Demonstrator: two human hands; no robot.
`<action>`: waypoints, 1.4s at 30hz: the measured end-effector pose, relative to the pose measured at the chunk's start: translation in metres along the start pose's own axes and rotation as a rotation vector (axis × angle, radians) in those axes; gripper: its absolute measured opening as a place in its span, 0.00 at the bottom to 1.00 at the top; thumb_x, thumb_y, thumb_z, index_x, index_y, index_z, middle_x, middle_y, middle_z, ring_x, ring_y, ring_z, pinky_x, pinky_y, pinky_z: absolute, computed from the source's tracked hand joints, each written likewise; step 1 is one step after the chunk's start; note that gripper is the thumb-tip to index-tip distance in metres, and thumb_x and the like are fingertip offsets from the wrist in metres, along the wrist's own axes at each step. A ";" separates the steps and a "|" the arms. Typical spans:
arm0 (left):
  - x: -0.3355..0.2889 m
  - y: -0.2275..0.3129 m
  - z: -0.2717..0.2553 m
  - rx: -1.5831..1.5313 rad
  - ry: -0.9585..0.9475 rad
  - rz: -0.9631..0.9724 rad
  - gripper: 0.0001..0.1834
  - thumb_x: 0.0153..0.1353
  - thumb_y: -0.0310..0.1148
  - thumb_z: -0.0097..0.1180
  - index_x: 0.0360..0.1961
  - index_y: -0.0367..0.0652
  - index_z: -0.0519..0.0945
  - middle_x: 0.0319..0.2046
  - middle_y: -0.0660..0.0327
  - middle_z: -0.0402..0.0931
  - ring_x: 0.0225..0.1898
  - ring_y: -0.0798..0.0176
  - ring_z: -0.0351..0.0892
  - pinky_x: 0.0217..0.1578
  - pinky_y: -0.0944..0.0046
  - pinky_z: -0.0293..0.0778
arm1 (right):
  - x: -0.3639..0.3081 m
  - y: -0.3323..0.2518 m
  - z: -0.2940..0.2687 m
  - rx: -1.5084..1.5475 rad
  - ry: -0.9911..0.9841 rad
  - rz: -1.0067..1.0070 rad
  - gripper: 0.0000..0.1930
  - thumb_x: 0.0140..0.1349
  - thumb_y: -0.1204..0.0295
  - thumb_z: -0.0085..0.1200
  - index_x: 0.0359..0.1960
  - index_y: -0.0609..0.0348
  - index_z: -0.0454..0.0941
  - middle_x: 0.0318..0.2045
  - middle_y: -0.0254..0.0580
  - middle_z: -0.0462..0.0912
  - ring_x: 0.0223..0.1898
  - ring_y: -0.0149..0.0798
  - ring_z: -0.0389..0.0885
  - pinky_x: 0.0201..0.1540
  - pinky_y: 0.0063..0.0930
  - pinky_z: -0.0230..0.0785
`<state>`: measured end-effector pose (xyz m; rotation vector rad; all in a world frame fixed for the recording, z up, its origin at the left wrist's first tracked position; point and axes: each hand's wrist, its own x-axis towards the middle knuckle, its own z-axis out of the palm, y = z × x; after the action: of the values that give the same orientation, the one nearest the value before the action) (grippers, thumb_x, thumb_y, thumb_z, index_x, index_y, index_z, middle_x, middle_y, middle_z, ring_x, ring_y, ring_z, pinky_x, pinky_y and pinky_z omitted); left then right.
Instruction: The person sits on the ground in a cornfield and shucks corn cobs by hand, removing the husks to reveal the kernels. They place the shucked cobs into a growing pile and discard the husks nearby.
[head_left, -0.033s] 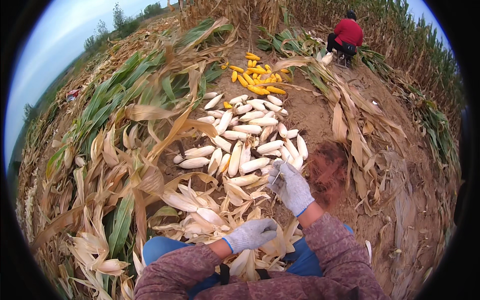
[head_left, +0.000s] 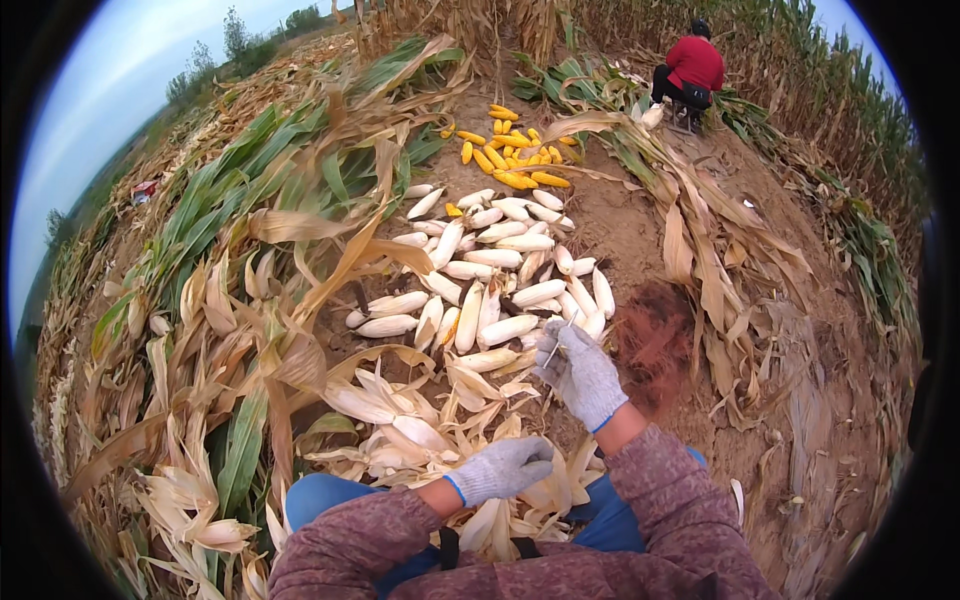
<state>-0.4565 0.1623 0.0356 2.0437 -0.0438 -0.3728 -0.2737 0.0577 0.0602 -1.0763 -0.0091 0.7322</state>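
My right hand (head_left: 580, 375), in a grey knit glove with a blue cuff, is closed around a thin metal pick (head_left: 562, 342) whose point sticks up past the fingers. It hangs at the near right edge of a pile of white corn ears (head_left: 495, 258), stripped of their husks. Gloved the same way, my left hand (head_left: 503, 470) is lower, over loose dry husks (head_left: 495, 525) between my knees. Its fingers are curled together, with nothing seen in them. Partly husked pale ears (head_left: 420, 433) lie among the husks just left of it.
Beyond the white ears is a smaller heap of yellow corn ears (head_left: 515, 152). Cut stalks and leaves (head_left: 240, 190) cover the left side; more dry leaves (head_left: 710, 270) lie right. Reddish corn silk (head_left: 655, 335) is beside my right hand. A person in red (head_left: 695, 65) sits far right.
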 end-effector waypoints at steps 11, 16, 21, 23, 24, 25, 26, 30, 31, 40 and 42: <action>0.002 0.005 -0.002 0.022 -0.045 -0.075 0.22 0.73 0.45 0.59 0.56 0.38 0.82 0.47 0.48 0.86 0.50 0.50 0.87 0.54 0.55 0.80 | -0.003 -0.009 0.000 0.060 -0.005 -0.013 0.13 0.81 0.61 0.50 0.56 0.52 0.81 0.42 0.36 0.86 0.40 0.36 0.85 0.44 0.36 0.83; 0.004 -0.002 0.002 0.032 -0.036 -0.040 0.21 0.73 0.45 0.58 0.55 0.38 0.82 0.46 0.48 0.86 0.49 0.48 0.87 0.53 0.53 0.80 | -0.003 -0.011 -0.005 0.044 0.008 -0.030 0.13 0.81 0.60 0.50 0.56 0.50 0.81 0.42 0.35 0.86 0.40 0.35 0.85 0.45 0.36 0.83; 0.005 -0.007 0.005 0.034 -0.005 0.017 0.20 0.73 0.44 0.58 0.53 0.38 0.81 0.44 0.47 0.86 0.48 0.46 0.87 0.51 0.51 0.80 | 0.001 -0.009 -0.008 0.025 -0.005 -0.038 0.12 0.81 0.60 0.50 0.55 0.49 0.81 0.41 0.34 0.86 0.40 0.35 0.86 0.46 0.36 0.83; 0.003 -0.005 0.005 0.034 0.008 0.029 0.19 0.73 0.44 0.57 0.52 0.39 0.81 0.43 0.47 0.86 0.47 0.45 0.87 0.50 0.51 0.80 | 0.000 -0.009 -0.007 0.036 -0.004 -0.019 0.12 0.80 0.60 0.52 0.55 0.48 0.81 0.42 0.32 0.86 0.41 0.34 0.86 0.46 0.36 0.83; 0.002 -0.003 0.004 0.041 0.012 0.030 0.19 0.73 0.44 0.57 0.52 0.39 0.81 0.43 0.47 0.87 0.47 0.44 0.87 0.50 0.51 0.81 | 0.000 -0.009 -0.007 0.043 -0.003 -0.009 0.11 0.80 0.59 0.53 0.55 0.47 0.81 0.42 0.30 0.86 0.41 0.34 0.86 0.46 0.36 0.82; 0.002 -0.002 0.003 0.048 0.016 0.031 0.19 0.73 0.44 0.57 0.52 0.39 0.81 0.43 0.47 0.87 0.47 0.44 0.87 0.50 0.50 0.81 | 0.001 -0.010 -0.007 0.051 -0.016 -0.018 0.11 0.80 0.59 0.53 0.55 0.47 0.81 0.42 0.30 0.86 0.41 0.34 0.86 0.46 0.36 0.82; 0.001 -0.004 0.004 0.065 0.038 0.029 0.19 0.73 0.44 0.57 0.52 0.39 0.81 0.43 0.47 0.87 0.46 0.44 0.87 0.50 0.50 0.81 | 0.001 -0.010 -0.009 0.062 -0.023 -0.023 0.12 0.80 0.60 0.53 0.56 0.47 0.81 0.42 0.30 0.86 0.41 0.34 0.86 0.46 0.36 0.82; 0.003 -0.009 -0.004 0.122 0.128 -0.005 0.19 0.72 0.46 0.59 0.52 0.41 0.81 0.42 0.47 0.87 0.46 0.44 0.88 0.49 0.49 0.81 | 0.001 -0.018 -0.004 0.081 -0.017 -0.067 0.13 0.81 0.59 0.51 0.57 0.48 0.80 0.43 0.31 0.87 0.42 0.34 0.86 0.47 0.36 0.83; 0.004 -0.015 -0.007 0.159 0.140 -0.040 0.19 0.71 0.46 0.59 0.52 0.41 0.81 0.42 0.48 0.87 0.46 0.44 0.88 0.49 0.49 0.81 | 0.000 -0.021 -0.002 0.093 -0.017 -0.075 0.14 0.81 0.59 0.50 0.57 0.49 0.80 0.44 0.32 0.87 0.43 0.34 0.86 0.48 0.36 0.83; 0.059 -0.075 -0.045 0.243 0.216 -0.279 0.18 0.69 0.47 0.59 0.43 0.41 0.85 0.39 0.46 0.87 0.45 0.43 0.87 0.50 0.48 0.80 | -0.004 -0.054 -0.020 0.229 0.066 -0.140 0.13 0.81 0.59 0.50 0.57 0.49 0.80 0.43 0.35 0.85 0.43 0.37 0.86 0.46 0.38 0.86; 0.084 -0.085 -0.056 0.284 0.305 -0.283 0.17 0.69 0.46 0.60 0.44 0.42 0.86 0.39 0.48 0.88 0.45 0.45 0.88 0.49 0.49 0.80 | -0.001 -0.058 -0.026 0.242 0.083 -0.136 0.13 0.81 0.60 0.51 0.57 0.50 0.79 0.43 0.34 0.85 0.43 0.37 0.86 0.46 0.38 0.86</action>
<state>-0.3714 0.2359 -0.0343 2.3746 0.4032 -0.2341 -0.2339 0.0211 0.0939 -0.8651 0.0751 0.5500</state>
